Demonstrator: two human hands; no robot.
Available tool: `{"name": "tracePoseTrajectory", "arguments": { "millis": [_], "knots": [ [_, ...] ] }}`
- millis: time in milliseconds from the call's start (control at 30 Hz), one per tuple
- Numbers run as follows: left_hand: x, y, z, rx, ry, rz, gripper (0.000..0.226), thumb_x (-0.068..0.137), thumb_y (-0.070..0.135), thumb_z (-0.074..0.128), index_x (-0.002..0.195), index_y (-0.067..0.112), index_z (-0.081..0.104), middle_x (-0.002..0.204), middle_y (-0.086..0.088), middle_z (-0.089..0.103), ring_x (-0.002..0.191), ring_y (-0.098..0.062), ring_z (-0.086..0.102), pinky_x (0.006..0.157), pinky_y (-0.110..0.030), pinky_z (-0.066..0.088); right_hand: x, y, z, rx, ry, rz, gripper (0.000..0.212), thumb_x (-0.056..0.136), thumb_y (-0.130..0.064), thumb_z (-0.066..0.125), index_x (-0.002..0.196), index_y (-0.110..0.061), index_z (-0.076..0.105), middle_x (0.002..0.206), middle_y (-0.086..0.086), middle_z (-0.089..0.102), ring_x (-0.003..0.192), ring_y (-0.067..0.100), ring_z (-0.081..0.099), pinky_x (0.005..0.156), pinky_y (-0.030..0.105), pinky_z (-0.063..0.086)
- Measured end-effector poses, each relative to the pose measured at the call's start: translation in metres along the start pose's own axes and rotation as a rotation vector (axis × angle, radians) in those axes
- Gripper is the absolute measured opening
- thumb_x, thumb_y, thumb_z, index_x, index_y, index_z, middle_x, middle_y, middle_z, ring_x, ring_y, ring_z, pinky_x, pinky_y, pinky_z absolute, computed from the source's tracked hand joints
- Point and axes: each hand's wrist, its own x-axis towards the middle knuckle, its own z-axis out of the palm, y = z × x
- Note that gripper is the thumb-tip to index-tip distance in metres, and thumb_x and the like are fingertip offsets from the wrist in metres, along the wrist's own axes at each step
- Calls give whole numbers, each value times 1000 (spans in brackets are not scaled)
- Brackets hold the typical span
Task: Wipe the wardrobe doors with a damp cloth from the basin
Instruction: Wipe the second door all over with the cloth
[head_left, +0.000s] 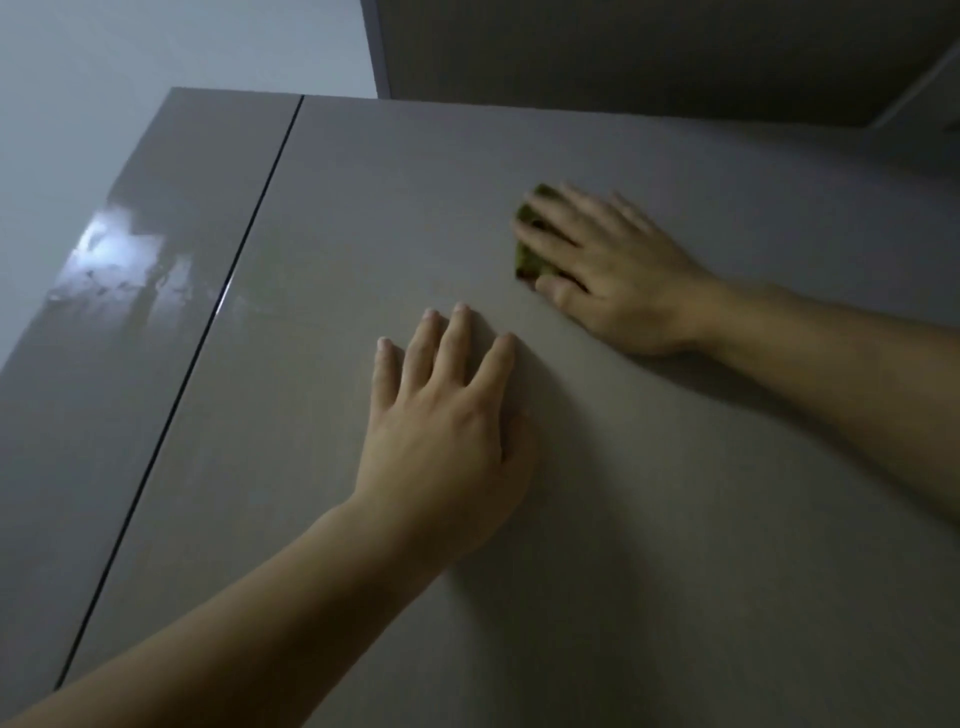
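Pale wall (104, 78) upper left, dim room. Glossy taupe wardrobe fills the view: wide right door (701, 519), narrower left door (119, 338) with a light reflection on it, dark vertical gap (208, 332) between them. Both bare forearms reach onto the right door. Left hand (447, 431) lies flat on the panel, fingers straight and slightly spread, holding nothing. Right hand (613, 270), higher and to the right, motion-blurred, presses the cloth flat against the same door with spread fingers. Green cloth (527, 265) mostly hidden under those fingers, edges showing.
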Motion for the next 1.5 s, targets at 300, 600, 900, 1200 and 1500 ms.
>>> {"name": "tracePoseTrajectory", "arguments": {
  "millis": [300,600,900,1200,1500],
  "knots": [
    [0,13,0,6,30,-64,75,91,65,8,161,37,5,171,-5,-4,157,-31,-11,125,-61,-1,4,48,-11,21,4,216,62,105,-54,11,163,-30,5,171,-3,-6,157,22,-5,126,47,-2],
    [3,28,0,-10,71,-123,79,88,66,9,160,34,15,171,-5,7,158,-30,0,125,-59,7,-7,115,-17,64,7,403,57,109,-49,15,163,-32,7,171,-6,-7,157,21,-6,125,47,-3],
    [13,77,1,-39,113,-20,72,93,60,21,154,24,36,167,-12,24,156,-34,15,124,-60,16,-36,133,-11,0,0,260,63,105,-53,14,163,-27,6,171,0,-5,157,26,0,126,47,2],
    [3,150,16,14,45,91,70,96,61,15,159,30,22,169,-10,14,157,-33,5,127,-53,6,-66,168,-9,-48,1,231,60,109,-48,16,163,-23,7,171,3,-5,157,26,-2,124,44,-2],
    [2,159,35,109,73,39,68,100,57,25,152,16,41,162,-21,31,151,-44,25,117,-67,26,-123,191,5,-15,-12,188,91,83,-69,-3,163,-26,5,171,0,-6,157,23,-4,126,45,-3]
  ]
}}
